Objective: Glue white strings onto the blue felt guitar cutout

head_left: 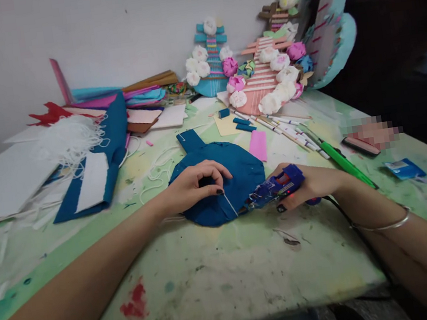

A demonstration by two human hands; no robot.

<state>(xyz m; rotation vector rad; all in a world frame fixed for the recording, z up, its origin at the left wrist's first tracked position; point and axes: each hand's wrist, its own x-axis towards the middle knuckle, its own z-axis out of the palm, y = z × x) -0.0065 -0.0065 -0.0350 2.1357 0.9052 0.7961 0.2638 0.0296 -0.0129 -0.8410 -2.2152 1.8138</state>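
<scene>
A blue round felt piece (234, 170) with a short tab at its top lies on the paint-stained green table (222, 275). My left hand (195, 185) rests on the felt, fingers curled and pinching a thin white string (230, 204) against it. My right hand (308, 185) grips a blue hot glue gun (276, 186), whose nozzle points left at the string on the felt's lower right edge. A black cord runs from the gun past my right wrist, which wears a silver bangle (385, 224).
Felt and foam sheets and a tangle of white yarn (71, 137) pile up at the left. Stick-and-flower craft pieces (265, 76) stand at the back. Rolled paper sticks (289, 131), a green pen (343, 162), a pink foam rectangle (258, 146) and a blue packet (404, 168) lie to the right.
</scene>
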